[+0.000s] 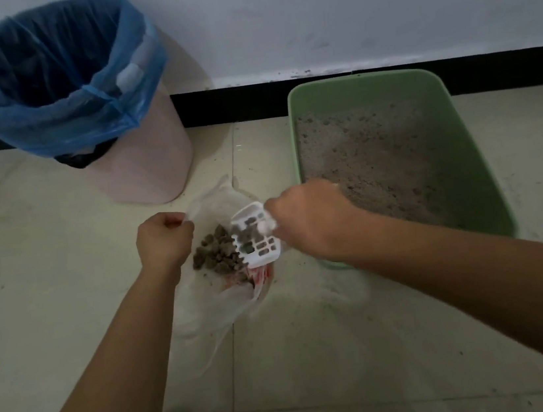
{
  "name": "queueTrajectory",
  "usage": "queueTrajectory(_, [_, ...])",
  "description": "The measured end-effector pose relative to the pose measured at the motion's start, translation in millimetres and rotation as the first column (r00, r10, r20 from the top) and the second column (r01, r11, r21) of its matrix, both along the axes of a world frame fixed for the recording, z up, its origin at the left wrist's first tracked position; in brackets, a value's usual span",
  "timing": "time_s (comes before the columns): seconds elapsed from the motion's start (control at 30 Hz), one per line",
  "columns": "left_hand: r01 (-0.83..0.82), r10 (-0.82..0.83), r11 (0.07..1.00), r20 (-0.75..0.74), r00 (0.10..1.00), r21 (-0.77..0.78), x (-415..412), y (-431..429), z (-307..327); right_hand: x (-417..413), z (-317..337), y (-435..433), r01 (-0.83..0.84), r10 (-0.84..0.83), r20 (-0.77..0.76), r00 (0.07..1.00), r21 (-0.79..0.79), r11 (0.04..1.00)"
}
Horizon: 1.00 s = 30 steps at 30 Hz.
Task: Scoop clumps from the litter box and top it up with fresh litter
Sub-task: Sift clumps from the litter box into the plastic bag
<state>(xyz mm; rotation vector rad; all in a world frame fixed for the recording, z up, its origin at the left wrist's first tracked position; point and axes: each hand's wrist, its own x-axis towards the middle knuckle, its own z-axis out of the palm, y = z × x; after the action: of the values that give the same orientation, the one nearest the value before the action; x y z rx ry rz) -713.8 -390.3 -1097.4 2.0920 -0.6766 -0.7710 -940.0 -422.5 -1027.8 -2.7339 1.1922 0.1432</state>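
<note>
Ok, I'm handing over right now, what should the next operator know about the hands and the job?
Left hand grips the edge of the clear plastic bag.
Right hand holds the white slotted scoop tipped over it.
Clumps lie piled in the bag.
Green litter box stands right of it, litter inside.
To do: empty scoop, recheck box, top up; no fresh litter in view.

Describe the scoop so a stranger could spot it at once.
Find the green litter box; just left of its near corner lies a clear bag. Over the bag, the right hand holds the scoop: white slotted plastic, unlike the brown clumps beneath it.
</note>
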Motion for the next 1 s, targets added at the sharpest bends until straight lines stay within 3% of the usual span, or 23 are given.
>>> queueTrajectory(0.1, [0.002,-0.002,1.000,-0.013,1.000,-0.019,1.1,1.6,-0.7,14.5,-0.3,5.3,-0.209,0.189,-0.119,0.975,-0.185,0.960])
queueTrajectory(0.2, [-0.008,0.007,0.999,-0.041,0.999,-0.036,1.6,1.8,-0.2,2.2,-8.1,1.7,-0.256,0.229,-0.121,0.966,-0.313,0.914])
queueTrajectory(0.4, [-0.062,0.056,0.997,-0.107,0.993,-0.050,-4.0,-2.5,1.9,-20.6,-13.4,0.2,-0.180,0.163,-0.082,0.983,-0.281,0.943])
queueTrajectory(0.53, [-0.072,0.067,0.996,-0.100,0.993,-0.046,-7.7,-4.4,4.6,-21.9,-7.7,1.0,-0.083,0.094,0.031,0.995,-0.258,0.963])
queueTrajectory(0.67, [-0.068,0.063,0.996,-0.100,0.993,-0.054,-10.2,-3.1,9.8,-17.1,-15.4,1.3,-0.216,0.184,-0.119,0.976,-0.387,0.896])
queueTrajectory(0.77, [-0.080,0.074,0.995,-0.116,0.991,-0.051,-10.6,0.6,12.2,-8.3,-22.2,2.6,-0.254,0.219,-0.138,0.966,-0.343,0.904])
queueTrajectory(0.87, [-0.096,0.091,0.995,-0.148,0.985,-0.027,-6.7,6.7,10.8,3.0,-35.5,20.9,-0.444,0.366,-0.292,0.884,-0.277,0.852])
queueTrajectory(1.0, [-0.139,0.137,0.990,-0.167,0.976,0.001,3.7,13.7,9.1,1.3,-31.6,24.3,-0.464,0.398,-0.261,0.880,-0.287,0.838])
